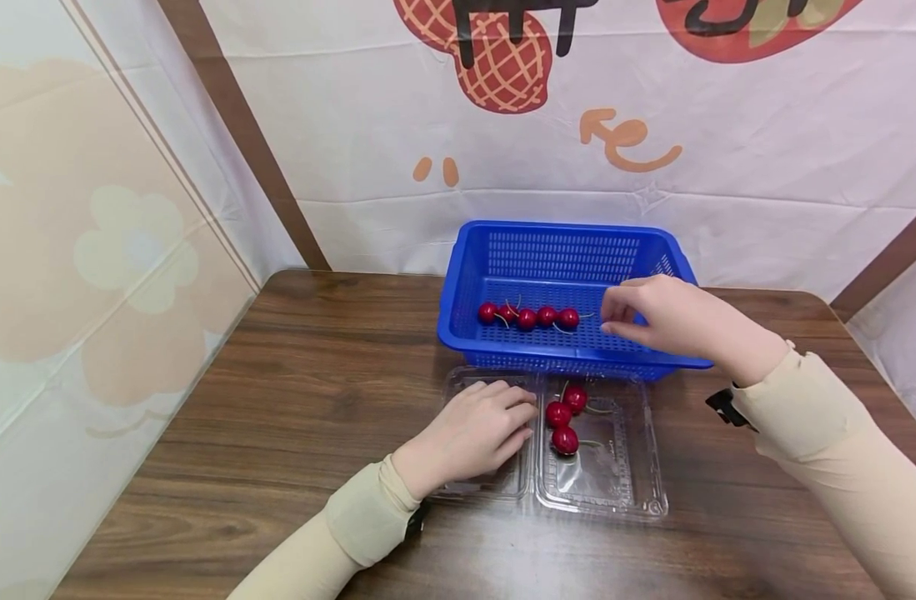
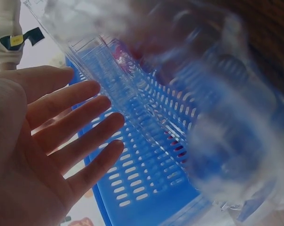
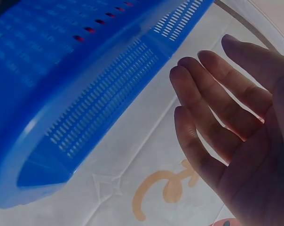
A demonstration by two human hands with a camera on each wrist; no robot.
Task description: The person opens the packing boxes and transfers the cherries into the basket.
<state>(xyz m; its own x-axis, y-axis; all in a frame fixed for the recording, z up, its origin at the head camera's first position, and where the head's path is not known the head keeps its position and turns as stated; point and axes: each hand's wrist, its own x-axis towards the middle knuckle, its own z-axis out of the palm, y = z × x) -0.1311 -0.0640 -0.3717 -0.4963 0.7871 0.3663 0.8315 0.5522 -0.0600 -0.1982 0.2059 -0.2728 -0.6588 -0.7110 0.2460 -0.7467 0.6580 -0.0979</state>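
A blue plastic basket point(image 1: 570, 354) holds a row of several red cherries point(image 1: 527, 318) with stems. Over the basket's right part hovers my right hand point(image 1: 663, 315), its fingers loosely bent and nothing between them; the right wrist view shows the bare palm too. In front of the basket lies a clear plastic clamshell box point(image 1: 656, 467), opened flat in two halves. Three cherries point(image 1: 565, 440) sit in its right half. My left hand point(image 1: 476, 435) is over the left half, palm down, with relaxed fingers near the middle fold. Its fingers point(image 2: 81, 117) are spread and hold nothing in the left wrist view.
The brown wooden table point(image 1: 277, 433) carries the basket near its back edge. A white printed cloth point(image 1: 367, 100) hangs right behind the basket, and another patterned cloth point(image 1: 112, 250) hangs along the left side.
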